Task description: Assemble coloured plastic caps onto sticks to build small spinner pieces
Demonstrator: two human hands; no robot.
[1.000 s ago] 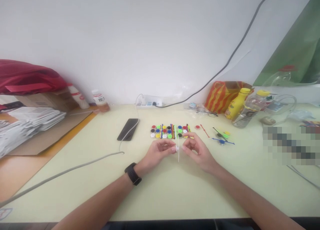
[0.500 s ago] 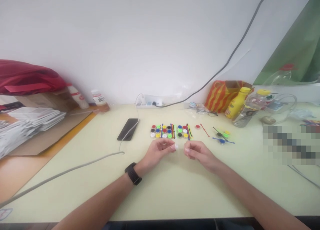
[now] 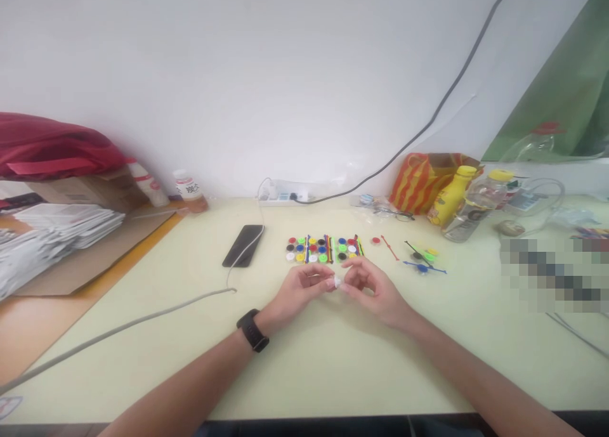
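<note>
Between my hands, just above the table, is a small white piece (image 3: 337, 281), too small to make out in detail. My left hand (image 3: 304, 289) pinches it between thumb and forefinger. From the other side my right hand (image 3: 375, 291) meets it, thumb and fingertips curled around its edge. Beyond my fingers lie neat rows of small coloured discs (image 3: 321, 249), with bundles of thin coloured arrow-shaped sticks (image 3: 329, 249) between them; my right hand covers part of the nearest row. Farther right are a loose red disc (image 3: 375, 240), a red arrow stick (image 3: 390, 248) and a blue arrow stick (image 3: 435, 270).
A phone (image 3: 243, 247) lies to the left with a cable (image 3: 181, 302) crossing it. A power strip (image 3: 284, 197) sits by the wall. Several bottles, including a yellow bottle (image 3: 451, 196), and a striped bag (image 3: 413, 182) stand back right. Cardboard (image 3: 95, 259) and white packets (image 3: 71, 234) fill the left.
My right hand has moved left to the white piece, its fingers uncurling from a closed pinch. My left hand stays in place, still pinching the piece.
</note>
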